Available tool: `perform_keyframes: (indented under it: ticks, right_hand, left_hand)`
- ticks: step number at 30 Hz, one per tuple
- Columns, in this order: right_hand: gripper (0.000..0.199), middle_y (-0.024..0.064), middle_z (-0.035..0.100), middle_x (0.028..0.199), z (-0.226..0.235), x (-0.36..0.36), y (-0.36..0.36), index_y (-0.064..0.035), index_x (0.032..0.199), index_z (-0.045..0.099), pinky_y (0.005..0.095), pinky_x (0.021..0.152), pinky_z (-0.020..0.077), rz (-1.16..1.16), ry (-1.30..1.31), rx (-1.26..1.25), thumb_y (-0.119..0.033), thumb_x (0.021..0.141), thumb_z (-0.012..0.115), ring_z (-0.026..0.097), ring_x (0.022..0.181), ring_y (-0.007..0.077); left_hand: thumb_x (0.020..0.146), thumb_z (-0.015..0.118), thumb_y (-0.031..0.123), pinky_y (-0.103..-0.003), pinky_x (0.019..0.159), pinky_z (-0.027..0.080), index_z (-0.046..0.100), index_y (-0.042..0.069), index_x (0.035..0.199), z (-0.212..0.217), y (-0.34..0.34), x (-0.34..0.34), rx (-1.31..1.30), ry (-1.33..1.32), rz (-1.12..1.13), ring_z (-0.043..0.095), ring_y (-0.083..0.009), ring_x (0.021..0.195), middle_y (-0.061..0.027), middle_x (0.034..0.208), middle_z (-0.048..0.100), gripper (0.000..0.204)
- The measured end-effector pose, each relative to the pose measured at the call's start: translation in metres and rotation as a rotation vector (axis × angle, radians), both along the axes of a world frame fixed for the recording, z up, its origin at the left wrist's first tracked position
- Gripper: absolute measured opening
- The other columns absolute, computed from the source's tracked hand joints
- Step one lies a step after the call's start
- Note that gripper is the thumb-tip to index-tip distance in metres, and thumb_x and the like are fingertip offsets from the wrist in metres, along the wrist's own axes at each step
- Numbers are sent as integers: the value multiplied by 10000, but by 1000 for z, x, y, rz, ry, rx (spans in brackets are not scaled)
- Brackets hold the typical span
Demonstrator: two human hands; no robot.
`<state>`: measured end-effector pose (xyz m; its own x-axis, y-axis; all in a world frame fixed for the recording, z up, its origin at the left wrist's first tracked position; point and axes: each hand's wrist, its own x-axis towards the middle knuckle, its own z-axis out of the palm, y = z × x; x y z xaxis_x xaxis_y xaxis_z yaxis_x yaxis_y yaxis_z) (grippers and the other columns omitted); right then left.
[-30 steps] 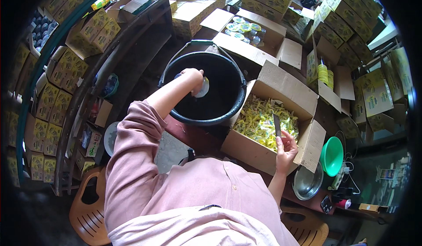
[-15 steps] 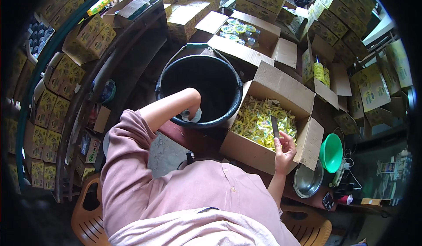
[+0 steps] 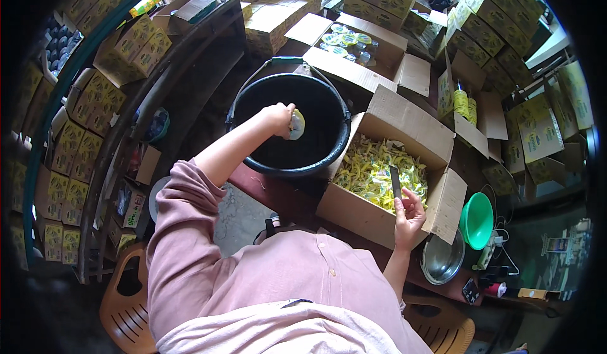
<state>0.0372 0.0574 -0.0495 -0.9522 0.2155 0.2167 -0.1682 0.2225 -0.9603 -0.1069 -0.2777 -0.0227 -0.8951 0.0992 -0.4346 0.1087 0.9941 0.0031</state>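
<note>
My left hand is closed round a small pale plastic cup with a yellowish rim, inside the mouth of a black bucket. The inside of the bucket is too dark to read. On the right, my right hand pinches a dark, flat, narrow blade, which points away from me. It is held over the near right side of an open cardboard box filled with crumpled yellow and green wrapper-like pieces.
Behind the bucket stands an open box of lidded cups. A further box holds stacked yellow discs. A green bowl and a metal bowl sit at the right. Stacked cartons line the left shelving.
My left hand has risen from the near side of the bucket towards its middle, bringing the cup into clearer view. My right hand and the blade have stayed put.
</note>
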Motion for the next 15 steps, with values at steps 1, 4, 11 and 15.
perform_keyframes:
  ticks: [1, 4, 11, 15]
  right_hand:
    - [228, -21, 539, 685, 0, 1, 1, -42, 986, 599, 179, 583, 376, -11, -6, -12, -5, 764, 629, 484, 620, 39]
    - [233, -30, 524, 697, -4, 3, 3, -43, 1017, 593, 154, 558, 359, -37, 27, 4, -8, 787, 607, 456, 610, 23]
    - [225, -40, 526, 706, -6, 1, 2, -40, 1011, 588, 156, 565, 375, -108, 36, -324, 5, 791, 590, 452, 608, 14]
    - [246, -37, 528, 735, -13, 3, 10, -35, 1029, 575, 157, 607, 397, -139, 23, -480, 14, 788, 587, 474, 651, 24]
  left_hand:
    - [554, 756, 315, -358, 763, 494, 354, 41, 1229, 3, 4, 7, 35, 79, -17, 579, -289, 951, -186, 1001, 583, 831]
    - [558, 731, 333, -359, 761, 496, 431, 36, 1192, 7, 18, 14, -171, -585, -238, 583, -289, 951, -185, 990, 604, 762]
    - [626, 707, 367, -343, 747, 487, 423, 61, 1199, -10, -2, 4, -170, -741, -107, 612, -254, 872, -146, 946, 622, 709]
    - [640, 678, 387, -350, 706, 501, 538, 40, 1088, 33, 12, 17, 71, -292, -26, 618, -241, 858, -129, 969, 621, 583]
